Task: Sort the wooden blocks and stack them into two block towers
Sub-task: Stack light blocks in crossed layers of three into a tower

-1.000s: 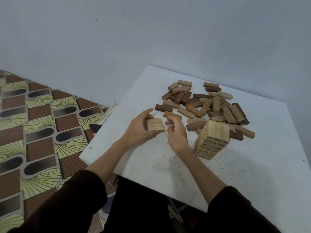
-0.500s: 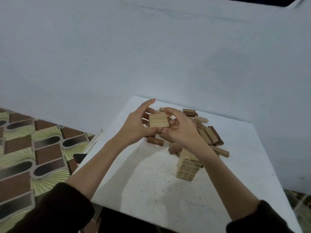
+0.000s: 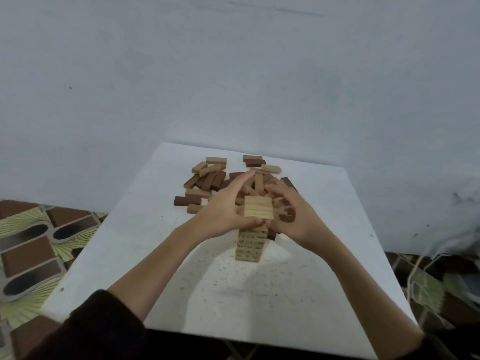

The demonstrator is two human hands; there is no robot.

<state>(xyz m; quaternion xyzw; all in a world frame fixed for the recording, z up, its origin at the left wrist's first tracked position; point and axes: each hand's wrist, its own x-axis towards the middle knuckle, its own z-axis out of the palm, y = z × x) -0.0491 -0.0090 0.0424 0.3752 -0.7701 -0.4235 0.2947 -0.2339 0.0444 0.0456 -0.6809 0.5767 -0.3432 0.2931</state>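
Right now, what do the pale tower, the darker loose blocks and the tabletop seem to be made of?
Pale tower: light, unpainted wood, likely pine; straight grain lines show on the top layer that both hands are setting down.
Darker loose blocks: wood too, brown, perhaps stained or a different species; matte.
Tabletop: white, smooth and speckled; the material cannot be told.

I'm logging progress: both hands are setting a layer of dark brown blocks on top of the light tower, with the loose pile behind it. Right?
Not quite. The head view shows the layer of blocks is light pine, not dark brown. Both the left hand and right hand hold it atop the light tower, the loose pile behind.
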